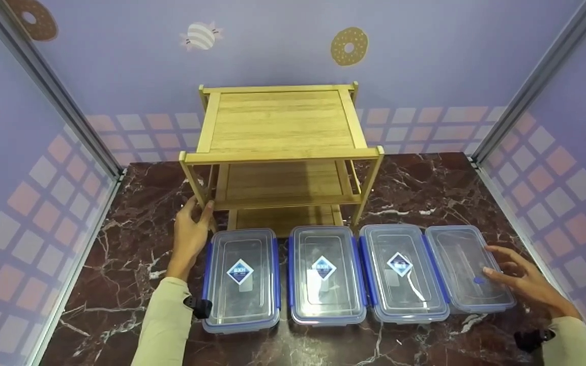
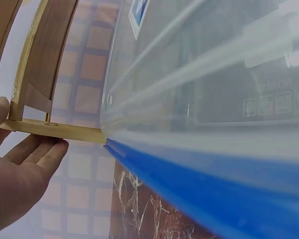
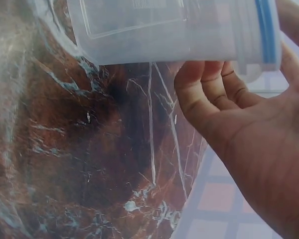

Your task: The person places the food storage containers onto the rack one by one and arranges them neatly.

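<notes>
My left hand (image 1: pixel 191 229) holds the front left leg of a three-tier wooden shelf (image 1: pixel 283 122). In the left wrist view, the thumb lies on one side of the wooden post (image 2: pixel 65 130) and the fingers on the other. My right hand (image 1: pixel 532 282) grips the outer edge of the rightmost clear plastic food container (image 1: pixel 463 254), with thumb and forefinger at its lid. The right wrist view shows curled fingers (image 3: pixel 194 94) against the container's side wall, below the blue-edged lid (image 3: pixel 266 35). A closed container (image 1: pixel 242 305) with blue side clips stands nearest my left hand.
Two more lidded containers, a middle one (image 1: pixel 323 300) and another (image 1: pixel 405 300), complete the row before the shelf. All stand on a dark red marbled tabletop (image 1: pixel 135 239). Printed panels enclose the left, the right (image 1: pixel 567 152) and the back (image 1: pixel 272 56).
</notes>
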The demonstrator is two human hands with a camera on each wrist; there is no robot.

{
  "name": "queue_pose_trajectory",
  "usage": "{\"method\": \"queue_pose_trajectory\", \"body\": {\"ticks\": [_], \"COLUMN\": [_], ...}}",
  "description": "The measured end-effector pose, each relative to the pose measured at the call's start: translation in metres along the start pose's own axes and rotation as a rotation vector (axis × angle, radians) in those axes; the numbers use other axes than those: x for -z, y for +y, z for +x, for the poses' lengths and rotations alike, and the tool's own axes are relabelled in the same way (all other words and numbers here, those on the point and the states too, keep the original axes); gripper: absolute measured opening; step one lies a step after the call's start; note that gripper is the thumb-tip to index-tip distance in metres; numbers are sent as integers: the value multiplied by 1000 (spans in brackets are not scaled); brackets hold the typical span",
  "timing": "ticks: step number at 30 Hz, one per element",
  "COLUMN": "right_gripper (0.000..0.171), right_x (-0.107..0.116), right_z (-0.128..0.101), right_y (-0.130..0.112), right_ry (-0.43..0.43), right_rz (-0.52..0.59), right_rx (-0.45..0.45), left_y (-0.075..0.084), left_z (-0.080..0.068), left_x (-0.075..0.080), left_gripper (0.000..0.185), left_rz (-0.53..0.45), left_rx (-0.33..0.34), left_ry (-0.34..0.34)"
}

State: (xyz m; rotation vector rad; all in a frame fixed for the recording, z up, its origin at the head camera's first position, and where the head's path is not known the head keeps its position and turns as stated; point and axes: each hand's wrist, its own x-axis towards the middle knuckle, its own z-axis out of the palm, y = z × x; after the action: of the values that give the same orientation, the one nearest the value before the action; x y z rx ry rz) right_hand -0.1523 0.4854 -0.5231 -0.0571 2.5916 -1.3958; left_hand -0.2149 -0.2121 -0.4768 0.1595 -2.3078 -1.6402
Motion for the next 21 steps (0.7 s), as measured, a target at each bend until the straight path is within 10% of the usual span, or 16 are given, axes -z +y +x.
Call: {"method": "queue_pose_trajectory", "body": {"ticks": [21], "right_gripper": [46], "right_x": [8], "right_z": [-2], "right_y": [25], "right_ry": [-204], "right_rz": [501], "right_rx": [-49], "left_y": [-1], "left_z": [1], "left_x": [0], "left_gripper": [36], "left_rz": [-19], "left_rx": [47], "left_ry": [-16]}}
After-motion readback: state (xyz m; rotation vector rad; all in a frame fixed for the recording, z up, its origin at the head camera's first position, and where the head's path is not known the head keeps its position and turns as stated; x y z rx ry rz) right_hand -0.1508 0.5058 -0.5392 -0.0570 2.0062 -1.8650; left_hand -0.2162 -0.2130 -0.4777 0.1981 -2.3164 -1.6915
